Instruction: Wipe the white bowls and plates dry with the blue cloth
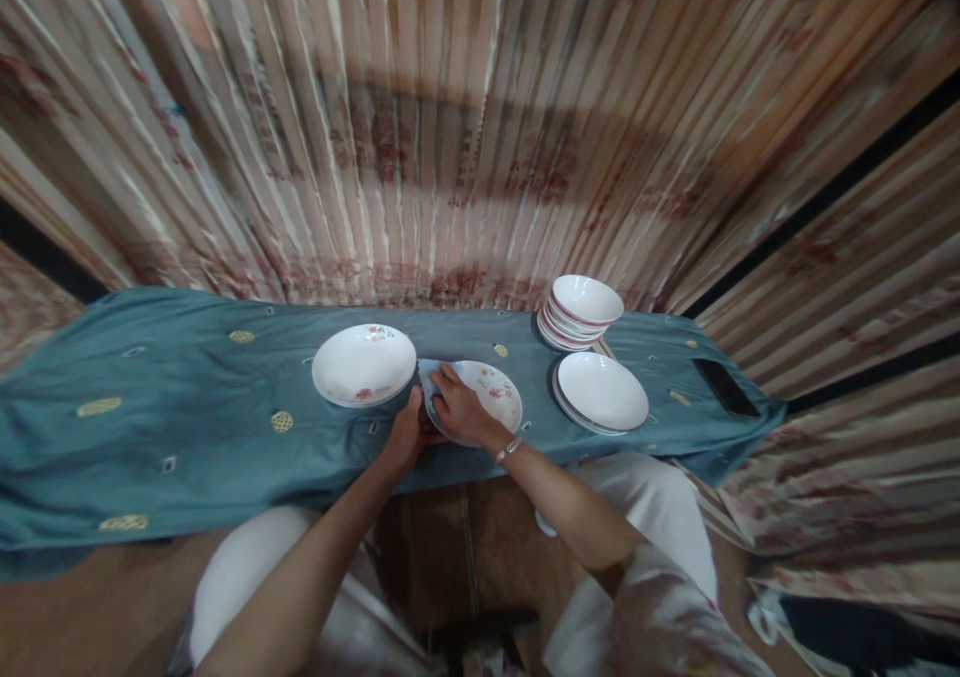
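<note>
A white plate with small flowers (501, 389) is between my hands, at the middle of the table. My left hand (410, 425) grips its left edge, some fingers hidden beneath the rim. Over the plate's left part, my right hand (459, 407) presses a light blue cloth (429, 375) against the surface. To the left sits a white flowered dish (364, 365), apparently stacked on another. On the right is a stack of white plates (602, 392), and behind it a stack of white bowls with red rims (587, 300).
A teal patterned cloth (217, 407) covers the long table. Near its right end lies a black phone (724, 387). Pleated curtains (450, 137) hang behind and at the right. My knees are below the table's front edge.
</note>
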`<action>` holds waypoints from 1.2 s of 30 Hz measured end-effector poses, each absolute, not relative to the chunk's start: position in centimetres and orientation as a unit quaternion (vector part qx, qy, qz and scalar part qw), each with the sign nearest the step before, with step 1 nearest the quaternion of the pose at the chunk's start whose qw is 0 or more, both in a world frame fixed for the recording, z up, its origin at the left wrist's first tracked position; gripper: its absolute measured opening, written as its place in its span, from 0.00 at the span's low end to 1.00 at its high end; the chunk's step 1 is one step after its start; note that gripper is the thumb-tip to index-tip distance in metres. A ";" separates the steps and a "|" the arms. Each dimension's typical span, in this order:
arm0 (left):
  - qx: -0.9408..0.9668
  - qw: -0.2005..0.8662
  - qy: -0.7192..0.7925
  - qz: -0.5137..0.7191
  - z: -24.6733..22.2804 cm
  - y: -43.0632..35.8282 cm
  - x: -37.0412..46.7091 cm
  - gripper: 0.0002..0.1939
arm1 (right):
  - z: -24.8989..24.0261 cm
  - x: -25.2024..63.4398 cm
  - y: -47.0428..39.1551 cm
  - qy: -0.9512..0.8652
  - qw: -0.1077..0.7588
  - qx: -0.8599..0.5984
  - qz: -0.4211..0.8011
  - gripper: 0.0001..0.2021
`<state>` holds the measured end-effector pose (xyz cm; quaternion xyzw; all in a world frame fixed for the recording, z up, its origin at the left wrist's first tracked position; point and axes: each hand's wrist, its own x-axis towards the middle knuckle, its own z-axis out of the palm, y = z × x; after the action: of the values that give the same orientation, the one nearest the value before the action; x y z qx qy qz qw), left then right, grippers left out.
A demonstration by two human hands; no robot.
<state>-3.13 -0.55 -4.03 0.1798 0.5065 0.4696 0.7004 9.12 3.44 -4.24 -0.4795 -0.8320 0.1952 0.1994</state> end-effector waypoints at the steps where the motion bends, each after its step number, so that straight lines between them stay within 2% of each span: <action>1: 0.174 0.699 0.508 0.472 -4.0 -0.5 -3.1 0.26 | -4.3 9.2 3.2 -0.830 0.202 -0.474 0.213 0.23; 8: 0.183 0.703 0.488 0.483 -4.1 -0.6 -3.5 0.25 | -4.2 10.5 0.8 -0.828 0.207 -0.429 0.295 0.20; 13: 0.237 0.675 0.504 0.483 -4.1 -0.8 -3.4 0.24 | -2.9 12.9 -1.5 -0.852 0.151 -0.410 0.288 0.18; 21: 0.257 0.674 0.491 0.489 -4.1 -1.1 -3.3 0.29 | -1.7 18.3 -3.4 -0.886 0.050 -0.408 0.213 0.17; 29: 0.266 0.671 0.499 0.480 -3.9 -1.0 -3.4 0.27 | -0.9 20.0 -0.8 -0.880 -0.058 -0.465 0.082 0.11; 32: 0.262 0.673 0.497 0.481 -4.0 -1.0 -3.4 0.27 | -1.5 19.7 0.4 -0.872 -0.072 -0.482 0.042 0.11; 36: 0.249 0.678 0.492 0.486 -4.4 -0.8 -3.3 0.28 | -2.9 18.7 2.0 -0.861 -0.045 -0.506 0.020 0.15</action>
<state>-3.34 -0.76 -4.38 0.2490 0.4921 0.4856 0.6783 18.67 2.05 -2.86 -0.5065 -0.8608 0.0204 -0.0453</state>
